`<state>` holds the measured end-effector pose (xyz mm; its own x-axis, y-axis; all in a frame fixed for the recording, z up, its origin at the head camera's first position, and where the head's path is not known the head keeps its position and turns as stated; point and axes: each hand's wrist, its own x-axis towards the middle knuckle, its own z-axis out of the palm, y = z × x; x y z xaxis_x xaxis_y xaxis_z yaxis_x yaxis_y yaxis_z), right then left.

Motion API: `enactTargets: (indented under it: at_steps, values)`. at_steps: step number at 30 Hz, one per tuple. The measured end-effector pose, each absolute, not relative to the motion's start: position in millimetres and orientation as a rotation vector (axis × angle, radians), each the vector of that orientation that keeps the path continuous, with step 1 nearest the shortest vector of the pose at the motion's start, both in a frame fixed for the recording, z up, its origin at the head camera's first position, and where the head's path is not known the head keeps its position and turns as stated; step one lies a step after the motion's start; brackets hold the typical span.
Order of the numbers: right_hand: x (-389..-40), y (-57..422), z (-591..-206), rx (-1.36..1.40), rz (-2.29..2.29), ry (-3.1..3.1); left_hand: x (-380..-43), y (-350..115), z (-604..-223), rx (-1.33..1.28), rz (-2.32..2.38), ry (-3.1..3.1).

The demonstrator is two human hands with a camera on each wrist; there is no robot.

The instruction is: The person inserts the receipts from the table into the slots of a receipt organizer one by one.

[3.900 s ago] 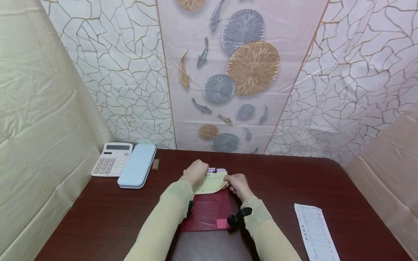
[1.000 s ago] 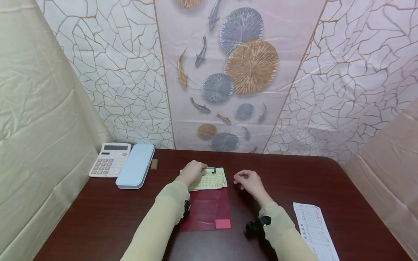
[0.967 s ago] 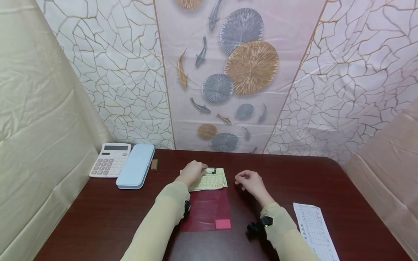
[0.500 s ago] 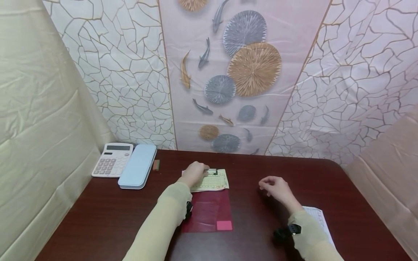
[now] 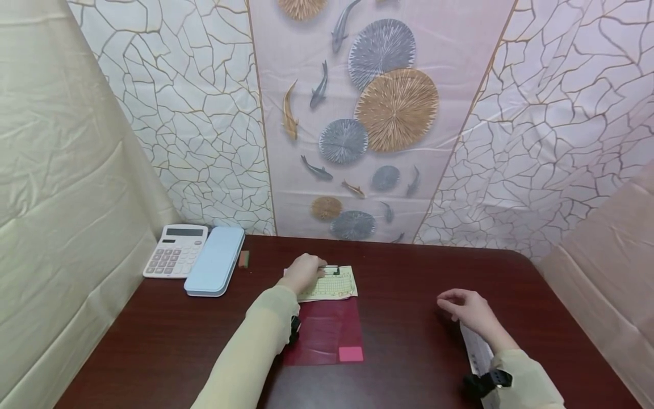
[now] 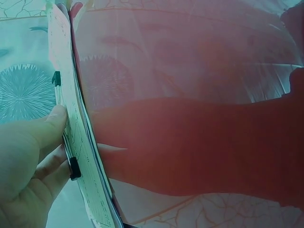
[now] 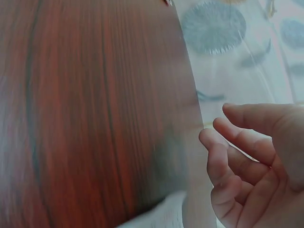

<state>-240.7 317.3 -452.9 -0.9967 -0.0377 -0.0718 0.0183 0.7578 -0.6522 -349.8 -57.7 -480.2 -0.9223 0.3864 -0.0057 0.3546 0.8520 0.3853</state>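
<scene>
My left hand (image 5: pixel 301 272) is at the top of a dark red folder (image 5: pixel 321 326) with a pink label near its lower right corner. Its thumb and fingers pinch the metal clip (image 6: pixel 72 166) with black ends, between those ends. Pale yellow printed sheets (image 5: pixel 336 287) lie over the folder's upper part, at the clip. To the right, my right hand (image 5: pixel 472 315) hovers over the table, fingers loosely bent and holding nothing. Partly beneath that hand and forearm lies a white printed sheet (image 5: pixel 475 347); its edge (image 7: pixel 164 213) also shows, blurred, in the right wrist view.
A white calculator (image 5: pixel 176 251) and a light blue case (image 5: pixel 215 261) stand side by side at the back left. Beside them lies a small brown and green block (image 5: pixel 243 259). Patterned cloth hangs behind the dark wooden table (image 5: pixel 409 341).
My right hand was at the yellow sheet's right edge, then came away and moved right towards the white sheet. The left hand stays at the clip, and the yellow sheet now lies flatter.
</scene>
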Motion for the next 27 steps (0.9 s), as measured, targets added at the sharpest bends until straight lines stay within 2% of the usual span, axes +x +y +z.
enactTargets:
  at_steps: [13, 20, 27]
  values:
    - [-224, 370, -451, 0.009, -0.816, 2.958, -346, -58, -478, 0.583, 0.624, 2.962]
    - [-216, 385, -457, 0.068, -0.829, 2.909, -345, -61, -477, 0.571, 0.655, 2.982]
    - [-214, 390, -459, 0.015, -0.778, 2.892, -347, -62, -481, 0.576, 0.674, 2.988]
